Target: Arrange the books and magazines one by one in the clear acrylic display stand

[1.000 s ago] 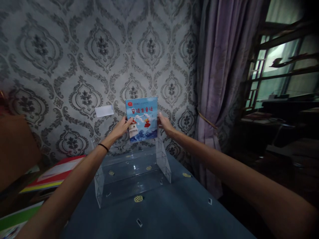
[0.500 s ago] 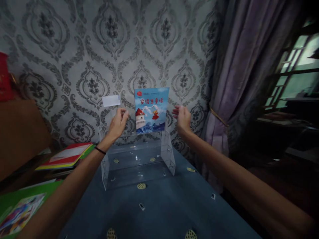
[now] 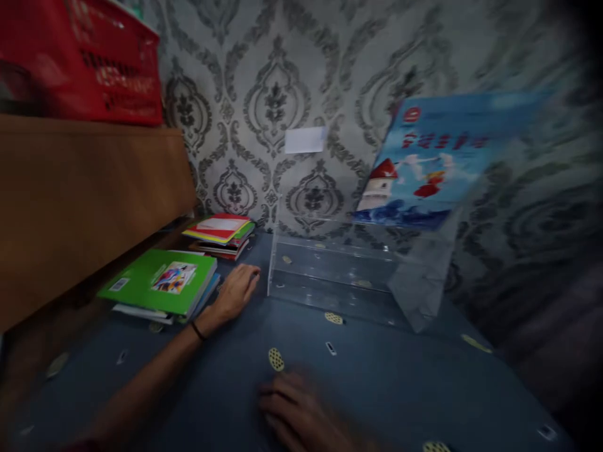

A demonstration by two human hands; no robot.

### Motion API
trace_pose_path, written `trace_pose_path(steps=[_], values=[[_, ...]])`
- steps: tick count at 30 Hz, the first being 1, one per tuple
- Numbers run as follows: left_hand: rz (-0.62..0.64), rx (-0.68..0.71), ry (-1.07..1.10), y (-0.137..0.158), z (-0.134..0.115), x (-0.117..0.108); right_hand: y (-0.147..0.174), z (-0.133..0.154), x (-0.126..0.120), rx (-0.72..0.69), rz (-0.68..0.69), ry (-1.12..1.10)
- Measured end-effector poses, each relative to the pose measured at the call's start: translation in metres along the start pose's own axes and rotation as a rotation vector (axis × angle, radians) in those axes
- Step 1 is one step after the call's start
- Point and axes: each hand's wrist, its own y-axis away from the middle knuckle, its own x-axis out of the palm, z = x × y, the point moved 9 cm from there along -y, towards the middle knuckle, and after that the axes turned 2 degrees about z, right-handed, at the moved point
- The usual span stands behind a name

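Note:
My left hand is just above the table between the stacked books and the clear rack, its fingers loosely bent and nothing seen in them. Low in the middle, my right hand is blurred by motion; its fingers look slightly apart and hold nothing visible. A blue picture book with red lettering stands on the top tier of the clear stepped rack, away from both hands. Nearest my left hand is a green book on top of a small stack.
Behind the green book lies another stack with a red folder on top. A wooden box or cabinet side with a red basket on it stands left. A white card is in front of the patterned wall. The blue tablecloth has yellow motifs.
My view has swung left. Both hands have moved away from beside the blue book: the left down towards the book stacks, the right down over the near table. The book stays on the rack.

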Motion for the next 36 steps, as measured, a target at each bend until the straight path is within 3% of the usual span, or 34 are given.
trace_pose_path(steps=[4,7,12,14,17,20,22,31,36], values=[[0.060,-0.068,-0.104,0.027,0.020,-0.007,-0.044,-0.010,0.014,0.069,0.018,-0.175],[0.122,-0.054,-0.180,0.033,0.011,-0.020,-0.065,-0.012,0.023,0.085,0.036,-0.214],[0.101,-0.140,-0.234,0.038,0.006,-0.070,-0.068,-0.015,0.023,0.092,-0.014,-0.243],[0.073,-0.238,-0.310,0.049,0.025,-0.092,-0.066,-0.015,0.021,0.087,-0.026,-0.257],[0.094,-0.477,-0.505,0.081,0.074,-0.121,-0.067,-0.015,0.018,0.095,-0.029,-0.278],[0.259,-0.644,-0.515,0.114,0.117,-0.128,-0.068,-0.016,0.017,0.099,-0.038,-0.303],[0.345,-0.672,-0.469,0.126,0.129,-0.127,-0.068,-0.017,0.018,0.099,-0.038,-0.316],[0.553,-0.553,-0.409,0.129,0.108,-0.119,-0.069,-0.019,0.019,0.117,-0.032,-0.348],[0.530,-0.442,-0.450,0.131,0.079,-0.108,-0.069,-0.023,0.022,0.154,-0.030,-0.369]])
